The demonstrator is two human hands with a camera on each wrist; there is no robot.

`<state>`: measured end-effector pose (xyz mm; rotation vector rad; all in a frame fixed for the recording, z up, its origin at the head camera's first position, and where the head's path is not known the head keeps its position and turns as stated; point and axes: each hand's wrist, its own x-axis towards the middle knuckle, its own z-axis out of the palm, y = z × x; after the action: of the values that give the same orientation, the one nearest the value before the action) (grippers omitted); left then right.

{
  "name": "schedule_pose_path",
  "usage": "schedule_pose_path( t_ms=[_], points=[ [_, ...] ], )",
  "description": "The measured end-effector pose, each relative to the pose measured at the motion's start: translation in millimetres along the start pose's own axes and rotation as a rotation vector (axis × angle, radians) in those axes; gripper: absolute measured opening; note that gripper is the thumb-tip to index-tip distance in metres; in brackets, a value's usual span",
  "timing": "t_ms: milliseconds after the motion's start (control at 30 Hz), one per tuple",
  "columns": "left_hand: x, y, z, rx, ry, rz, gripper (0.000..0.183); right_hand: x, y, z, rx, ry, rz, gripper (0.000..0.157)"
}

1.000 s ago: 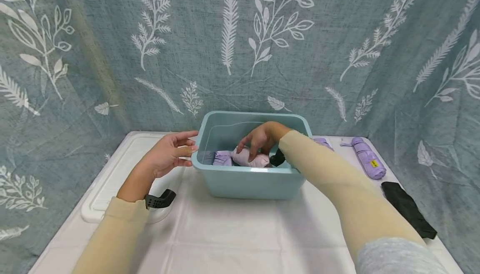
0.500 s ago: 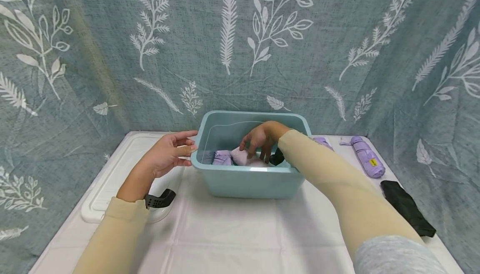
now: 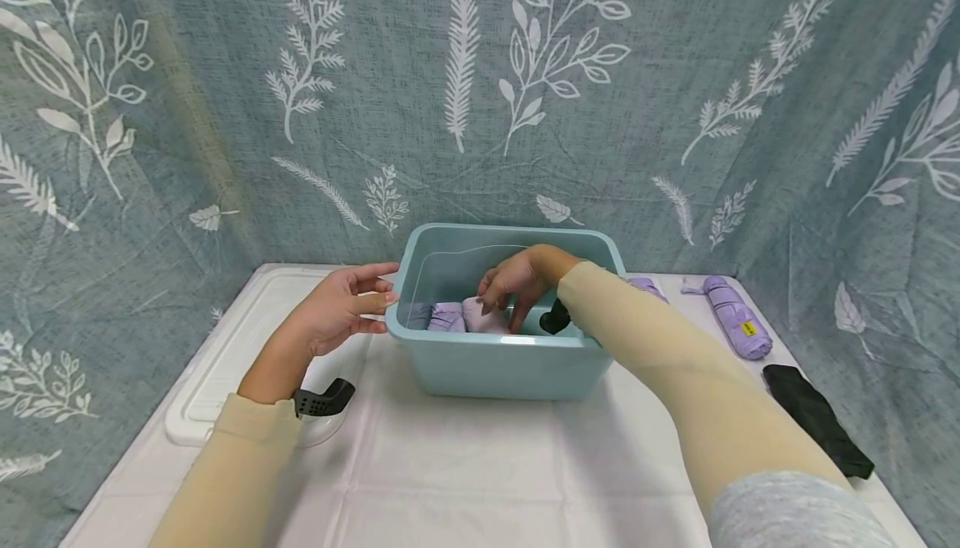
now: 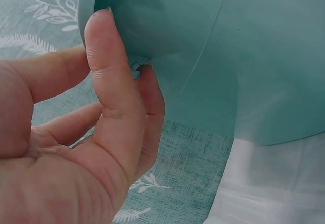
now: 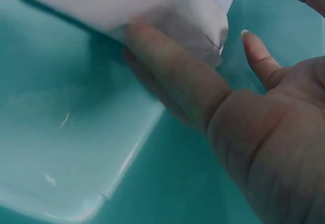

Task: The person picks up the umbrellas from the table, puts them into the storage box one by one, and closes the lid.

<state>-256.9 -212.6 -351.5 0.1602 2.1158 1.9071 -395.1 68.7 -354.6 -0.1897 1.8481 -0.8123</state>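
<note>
My right hand (image 3: pixel 519 279) reaches into the light blue-green plastic bin (image 3: pixel 502 371). Its fairly straight fingers touch the right side of a pale pink, soft-looking bundle (image 3: pixel 481 316), also near the top of the right wrist view (image 5: pixel 167 10). A purple bundle (image 3: pixel 447 317) lies left of the pink one inside the bin. My left hand (image 3: pixel 337 306) touches the bin's left rim. In the left wrist view the thumb (image 4: pixel 109 61) rests at the rim, and the other fingers lie spread beside and behind it.
A white lid (image 3: pixel 225 348) lies on the white-covered table at the left. To the right are a purple roll with a yellow label (image 3: pixel 737 317), a black flat pouch-like thing (image 3: pixel 817 420), and another purple thing (image 3: pixel 647 285) partly behind the bin. A patterned curtain (image 3: pixel 420 89) surrounds the table.
The pink bundle has turned, so that it shows a shorter length beside the purple one. My right fingers have shifted from over it to its right side. The left hand stays at the rim.
</note>
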Motion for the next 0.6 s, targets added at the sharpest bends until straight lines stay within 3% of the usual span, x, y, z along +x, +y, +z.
schedule_pose_path(
  t_ms=[233,600],
  points=[
    [-1.2,1.4,0.9,0.004,0.001,0.009,0.066,1.0,-0.1,0.3,0.11,-0.008,0.01,0.057],
    [-1.2,0.9,1.4,0.01,0.001,0.007,0.067,0.4,1.2,0.9,0.13,-0.026,-0.025,0.052]
  ],
)
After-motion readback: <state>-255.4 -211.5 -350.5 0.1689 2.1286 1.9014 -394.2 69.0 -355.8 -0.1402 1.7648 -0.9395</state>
